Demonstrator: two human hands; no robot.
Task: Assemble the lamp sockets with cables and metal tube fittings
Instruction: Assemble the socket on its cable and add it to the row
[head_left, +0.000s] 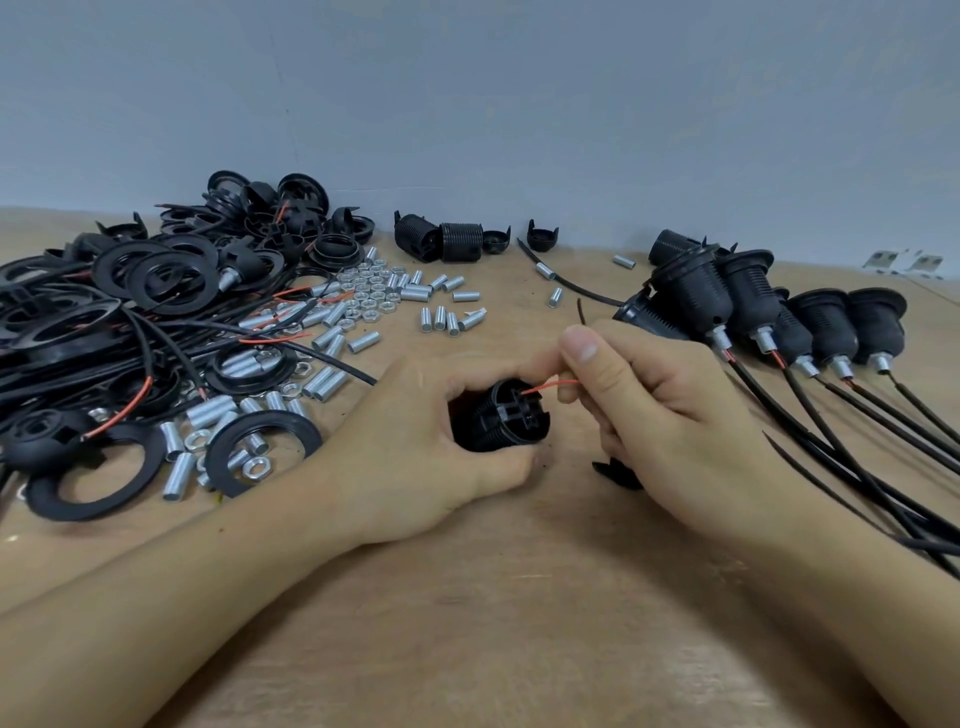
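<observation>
A black threaded lamp socket (498, 418) lies in the curled fingers of my left hand (415, 452), its terminal end turned up toward me. My right hand (654, 405) pinches a thin red wire (550, 387) between thumb and forefinger, and the wire's tip sits at a terminal slot on the socket. Under my right palm a black cap piece (618, 470) peeks out; the rest of it is hidden.
A heap of black rings, caps and cables (135, 312) fills the left. Silver metal tubes (332, 322) and nuts (371, 291) are scattered beside it. Several assembled sockets with cables (769, 317) lie at the right. Loose socket bodies (441, 241) sit near the wall.
</observation>
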